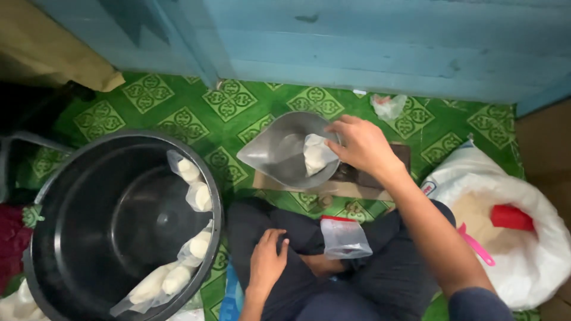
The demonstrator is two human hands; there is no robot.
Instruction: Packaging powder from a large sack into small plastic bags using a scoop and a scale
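Observation:
My right hand [361, 144] reaches over a grey metal scale pan [270, 151] and grips a small clear plastic bag of white powder [315, 156] lying in the pan. The pan rests on a flat scale [357, 178] on the floor. My left hand [266, 261] rests on my dark trouser leg, fingers loosely bent, holding nothing. A stack of empty clear plastic bags with a red edge [344, 236] lies on my lap between my hands.
A large black bucket [89, 238] at the left holds several filled bags [193, 196] along its rim. A white sack of flour [505, 232] with a red scoop [510, 217] and pink handle stands at the right. Green patterned mat [232, 101], blue wooden wall [357, 41] behind.

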